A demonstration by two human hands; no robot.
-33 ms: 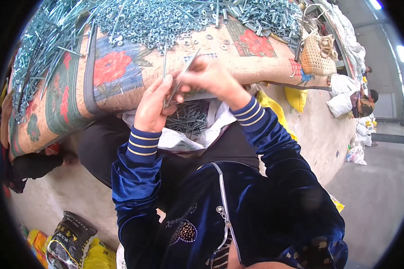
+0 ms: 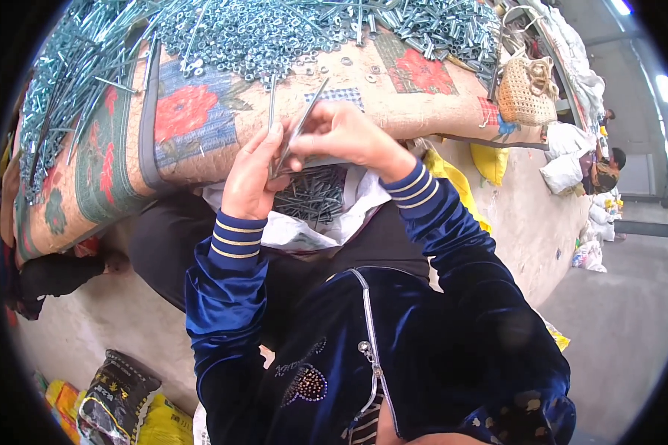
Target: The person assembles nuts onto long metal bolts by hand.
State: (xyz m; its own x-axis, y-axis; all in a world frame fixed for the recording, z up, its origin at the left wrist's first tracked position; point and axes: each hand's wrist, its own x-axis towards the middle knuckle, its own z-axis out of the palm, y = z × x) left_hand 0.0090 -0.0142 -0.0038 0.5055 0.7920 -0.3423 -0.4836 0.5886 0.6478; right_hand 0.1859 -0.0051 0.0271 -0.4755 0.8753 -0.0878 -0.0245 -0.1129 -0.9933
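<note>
While the left hand (image 2: 249,176) holds an upright metal rod (image 2: 273,100), I see the right hand (image 2: 352,136) curled narrowly at a slanted metal rod (image 2: 310,108) just right of it; whether its grip clasps that, I cannot tell. Nearer sits a white sack (image 2: 283,233) of dark rods (image 2: 315,199); far, heaped nuts (image 2: 256,37).

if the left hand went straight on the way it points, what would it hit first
Likely the nut pile, with the rod in the left hand getting there first, though depth is unclear.
</note>
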